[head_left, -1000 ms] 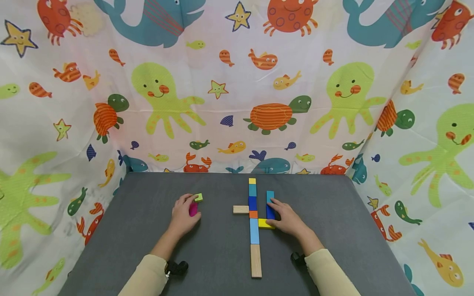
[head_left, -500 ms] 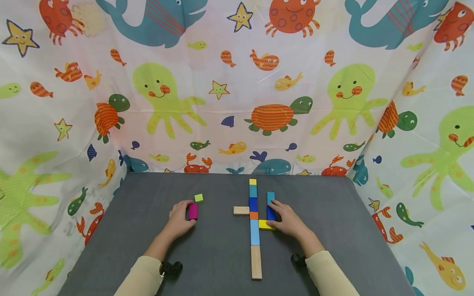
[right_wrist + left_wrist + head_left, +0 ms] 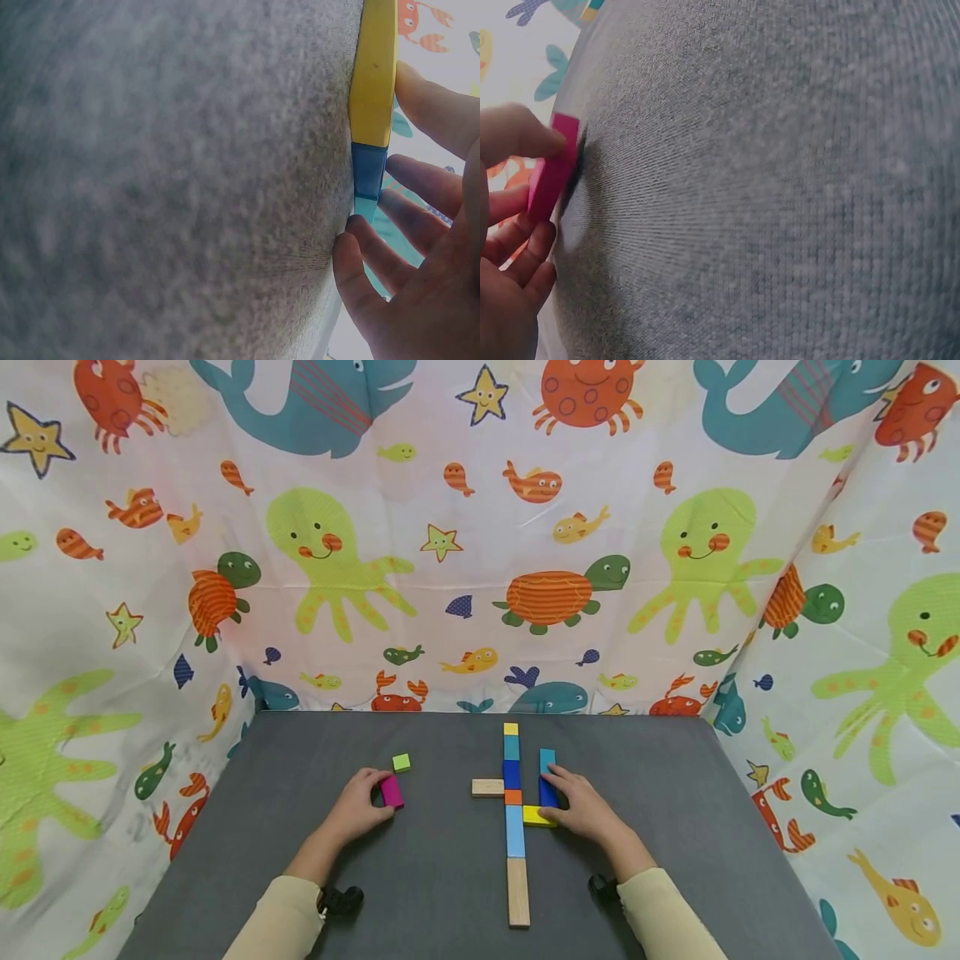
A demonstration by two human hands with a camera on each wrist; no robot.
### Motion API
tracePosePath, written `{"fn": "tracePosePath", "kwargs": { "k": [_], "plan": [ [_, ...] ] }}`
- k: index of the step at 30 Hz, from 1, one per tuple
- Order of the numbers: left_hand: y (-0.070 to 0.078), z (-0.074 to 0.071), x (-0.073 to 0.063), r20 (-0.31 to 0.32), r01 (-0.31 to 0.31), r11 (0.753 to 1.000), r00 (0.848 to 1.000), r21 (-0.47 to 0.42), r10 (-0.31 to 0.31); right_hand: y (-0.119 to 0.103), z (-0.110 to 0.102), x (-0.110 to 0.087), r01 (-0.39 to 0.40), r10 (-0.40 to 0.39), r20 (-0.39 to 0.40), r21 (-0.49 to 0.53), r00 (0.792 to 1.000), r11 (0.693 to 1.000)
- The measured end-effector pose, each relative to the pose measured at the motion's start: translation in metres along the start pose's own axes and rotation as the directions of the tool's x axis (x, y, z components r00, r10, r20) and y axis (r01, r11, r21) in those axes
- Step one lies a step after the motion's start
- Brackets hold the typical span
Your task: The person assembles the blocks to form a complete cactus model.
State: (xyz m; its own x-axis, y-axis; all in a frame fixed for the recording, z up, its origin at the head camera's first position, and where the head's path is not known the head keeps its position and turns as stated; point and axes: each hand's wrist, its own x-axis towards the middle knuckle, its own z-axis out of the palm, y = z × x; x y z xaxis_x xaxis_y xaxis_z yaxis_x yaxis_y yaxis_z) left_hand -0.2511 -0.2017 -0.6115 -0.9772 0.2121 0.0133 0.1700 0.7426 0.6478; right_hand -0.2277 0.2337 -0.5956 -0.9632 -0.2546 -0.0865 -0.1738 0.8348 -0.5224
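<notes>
My left hand (image 3: 352,806) pinches a magenta block (image 3: 392,792) between thumb and fingers, left of the middle of the table. In the left wrist view the thumb lies on one end of that magenta block (image 3: 550,176). Just beyond it sits a small lime-green cube (image 3: 401,763). To the right, my right hand (image 3: 588,810) rests with loosely bent fingers along a dark blue block (image 3: 549,792) and a light blue block (image 3: 547,762) in line. Its thumb is at a yellow block (image 3: 533,816); the right wrist view shows the thumb against this yellow block (image 3: 373,82).
A straight column runs away from me: a plain wooden block (image 3: 518,893), a light blue block (image 3: 514,832), an orange cube (image 3: 513,797), a dark blue block (image 3: 512,774), a teal block (image 3: 511,747) and a yellow cube (image 3: 511,728). Another wooden block (image 3: 487,787) juts left beside it.
My left hand has moved left and toward me, away from the green cube. The magenta block, partly covered earlier, is now tilted in its fingers. My right hand stays in place.
</notes>
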Motion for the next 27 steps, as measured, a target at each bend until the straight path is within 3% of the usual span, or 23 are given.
{"fn": "tracePosePath", "kwargs": {
  "k": [5,13,27],
  "plan": [
    [0.002,-0.003,-0.001,-0.011,0.016,1.0,1.0,-0.026,-0.016,0.0,-0.001,0.0,0.009,-0.009,0.002,0.009,1.0,1.0],
    [0.008,-0.004,0.002,-0.044,-0.008,0.999,0.999,-0.048,0.005,0.0,0.0,0.001,-0.002,0.002,0.006,0.0,1.0,1.0],
    [0.02,-0.004,0.006,-0.03,-0.007,0.999,1.0,-0.037,0.006,-0.002,-0.001,-0.001,-0.006,0.006,0.0,0.003,1.0,1.0]
  ]
}}
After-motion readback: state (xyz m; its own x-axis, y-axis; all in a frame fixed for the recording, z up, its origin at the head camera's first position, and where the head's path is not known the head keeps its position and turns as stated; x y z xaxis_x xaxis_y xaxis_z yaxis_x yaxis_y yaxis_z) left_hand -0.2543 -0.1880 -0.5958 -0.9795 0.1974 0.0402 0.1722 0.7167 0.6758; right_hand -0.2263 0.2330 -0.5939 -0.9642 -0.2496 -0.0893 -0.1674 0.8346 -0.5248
